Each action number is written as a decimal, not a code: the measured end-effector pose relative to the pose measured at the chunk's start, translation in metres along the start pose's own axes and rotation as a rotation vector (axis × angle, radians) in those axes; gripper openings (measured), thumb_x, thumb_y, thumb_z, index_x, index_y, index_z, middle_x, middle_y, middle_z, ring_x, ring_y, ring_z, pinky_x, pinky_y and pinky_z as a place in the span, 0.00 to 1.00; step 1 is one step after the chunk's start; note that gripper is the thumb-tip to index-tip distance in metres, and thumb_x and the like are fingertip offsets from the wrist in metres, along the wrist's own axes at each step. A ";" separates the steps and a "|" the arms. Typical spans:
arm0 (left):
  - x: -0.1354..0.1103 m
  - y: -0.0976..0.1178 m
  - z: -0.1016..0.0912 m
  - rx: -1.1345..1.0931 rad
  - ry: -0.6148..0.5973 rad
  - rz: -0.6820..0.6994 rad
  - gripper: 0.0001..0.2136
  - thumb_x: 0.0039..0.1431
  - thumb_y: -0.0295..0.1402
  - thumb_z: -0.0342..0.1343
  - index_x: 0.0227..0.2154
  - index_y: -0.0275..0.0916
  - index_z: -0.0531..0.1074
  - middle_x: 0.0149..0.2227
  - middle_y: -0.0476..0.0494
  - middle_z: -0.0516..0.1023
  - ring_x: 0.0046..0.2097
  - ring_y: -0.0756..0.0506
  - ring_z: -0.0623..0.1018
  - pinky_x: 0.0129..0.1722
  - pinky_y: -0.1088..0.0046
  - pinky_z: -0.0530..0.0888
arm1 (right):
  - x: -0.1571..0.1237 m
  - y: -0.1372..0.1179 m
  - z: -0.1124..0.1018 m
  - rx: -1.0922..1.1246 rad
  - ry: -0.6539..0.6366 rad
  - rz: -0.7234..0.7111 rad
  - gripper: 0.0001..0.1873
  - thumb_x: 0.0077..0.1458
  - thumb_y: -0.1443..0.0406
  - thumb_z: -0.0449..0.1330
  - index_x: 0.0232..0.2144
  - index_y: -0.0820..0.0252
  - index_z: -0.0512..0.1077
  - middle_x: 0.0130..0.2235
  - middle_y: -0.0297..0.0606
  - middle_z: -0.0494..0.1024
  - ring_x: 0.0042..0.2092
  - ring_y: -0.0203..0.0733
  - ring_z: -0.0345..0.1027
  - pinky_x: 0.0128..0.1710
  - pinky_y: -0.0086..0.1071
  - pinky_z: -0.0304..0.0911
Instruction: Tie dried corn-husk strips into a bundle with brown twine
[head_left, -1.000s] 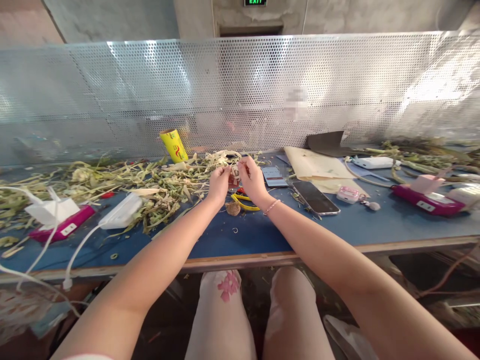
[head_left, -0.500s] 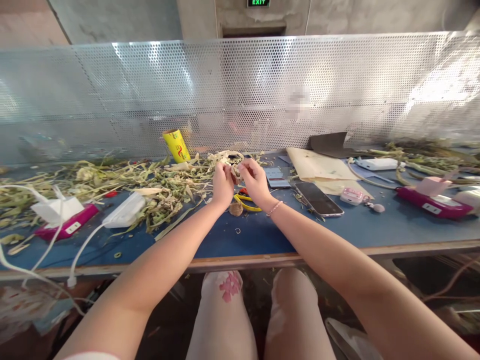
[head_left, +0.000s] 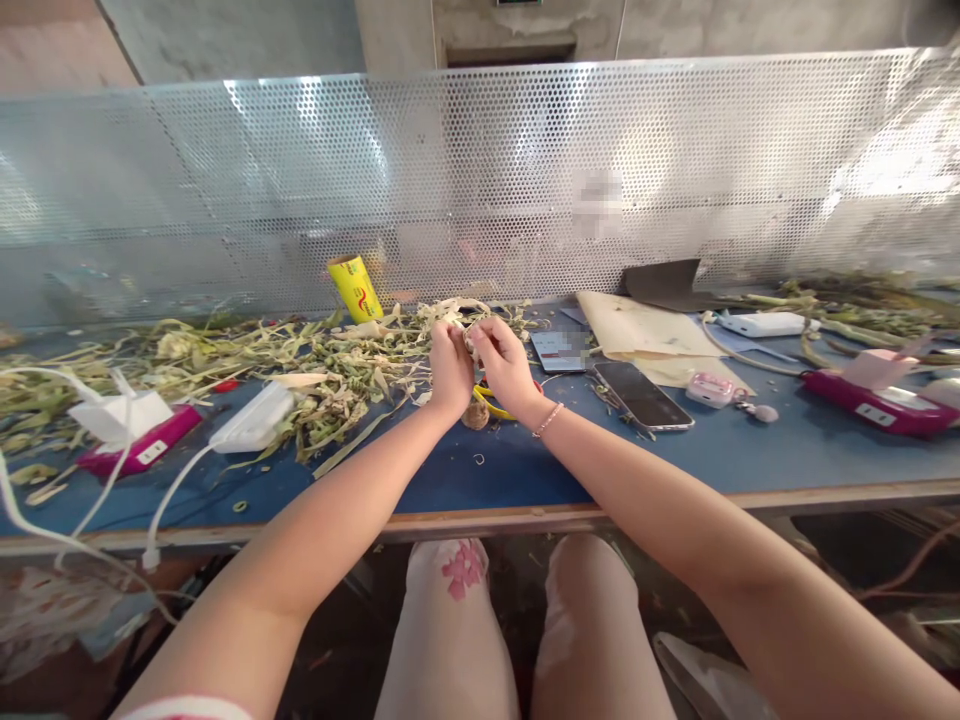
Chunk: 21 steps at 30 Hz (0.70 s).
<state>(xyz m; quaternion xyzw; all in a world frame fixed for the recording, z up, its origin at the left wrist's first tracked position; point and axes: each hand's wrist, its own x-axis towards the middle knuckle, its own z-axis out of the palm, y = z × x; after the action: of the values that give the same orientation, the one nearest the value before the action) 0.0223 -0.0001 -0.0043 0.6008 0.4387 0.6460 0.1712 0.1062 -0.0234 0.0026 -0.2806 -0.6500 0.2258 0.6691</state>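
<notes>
My left hand [head_left: 451, 367] and my right hand [head_left: 505, 364] are raised together over the middle of the blue table [head_left: 660, 462], fingers pinched close. Between them they hold a small pale piece [head_left: 472, 342] that looks like plant material; most of it is hidden by the fingers. A bead bracelet circles my right wrist. Just below the hands, yellow-handled scissors [head_left: 489, 402] and a small brown lump [head_left: 475, 415] lie on the table. A heap of green and pale plant trimmings [head_left: 300, 365] spreads to the left of the hands.
A yellow roll [head_left: 355, 288] leans at the perforated metal screen [head_left: 480, 180]. Right of the hands lie a phone [head_left: 642, 394], a card [head_left: 562, 350], brown paper [head_left: 645, 330], a pink earbud case [head_left: 710, 389] and a magenta box [head_left: 870, 404]. Left are a white charger [head_left: 252, 419] with cables and another magenta box [head_left: 139, 447].
My hands have drawn closer together until they touch and have dropped slightly toward the table. The view has tilted down a little.
</notes>
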 end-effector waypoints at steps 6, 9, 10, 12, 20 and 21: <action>0.001 0.009 -0.006 0.086 0.010 0.072 0.08 0.60 0.38 0.43 0.28 0.42 0.55 0.22 0.51 0.61 0.24 0.50 0.64 0.26 0.70 0.60 | 0.001 0.002 0.001 0.243 0.065 0.253 0.13 0.52 0.55 0.53 0.25 0.57 0.60 0.25 0.30 0.63 0.25 0.30 0.56 0.23 0.24 0.57; 0.002 0.006 -0.007 0.086 -0.001 0.112 0.07 0.60 0.37 0.45 0.28 0.42 0.56 0.22 0.51 0.61 0.24 0.50 0.64 0.26 0.71 0.61 | 0.004 0.008 0.001 0.261 0.098 0.301 0.14 0.51 0.55 0.54 0.24 0.58 0.60 0.24 0.29 0.63 0.24 0.29 0.56 0.22 0.24 0.56; 0.003 0.004 -0.007 0.083 -0.002 0.122 0.07 0.59 0.37 0.46 0.28 0.42 0.56 0.22 0.51 0.61 0.24 0.50 0.65 0.27 0.71 0.61 | 0.005 0.011 0.000 0.257 0.102 0.306 0.14 0.51 0.55 0.54 0.24 0.57 0.59 0.23 0.29 0.62 0.24 0.29 0.56 0.21 0.24 0.56; 0.004 0.002 -0.007 0.087 -0.006 0.131 0.07 0.59 0.37 0.47 0.29 0.41 0.57 0.22 0.52 0.60 0.24 0.50 0.65 0.28 0.72 0.62 | 0.009 0.016 -0.002 0.239 0.101 0.301 0.14 0.52 0.54 0.52 0.24 0.57 0.58 0.22 0.28 0.61 0.22 0.29 0.55 0.20 0.24 0.55; 0.005 0.003 -0.009 0.109 -0.059 0.162 0.05 0.58 0.35 0.48 0.30 0.41 0.59 0.22 0.51 0.60 0.26 0.49 0.67 0.32 0.71 0.64 | 0.016 0.021 -0.017 -0.007 0.106 0.216 0.13 0.54 0.57 0.52 0.23 0.57 0.60 0.17 0.26 0.57 0.19 0.30 0.51 0.19 0.27 0.49; 0.005 0.003 -0.009 0.118 -0.064 0.164 0.05 0.59 0.35 0.47 0.30 0.41 0.58 0.22 0.51 0.60 0.26 0.49 0.67 0.32 0.71 0.64 | 0.015 0.019 -0.017 -0.053 0.120 0.189 0.12 0.54 0.58 0.52 0.23 0.57 0.60 0.18 0.27 0.57 0.20 0.30 0.52 0.20 0.27 0.49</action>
<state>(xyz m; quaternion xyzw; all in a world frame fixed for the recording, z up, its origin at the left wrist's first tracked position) 0.0140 -0.0016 0.0020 0.6639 0.4196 0.6114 0.0962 0.1257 -0.0005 0.0012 -0.3710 -0.5853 0.2534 0.6749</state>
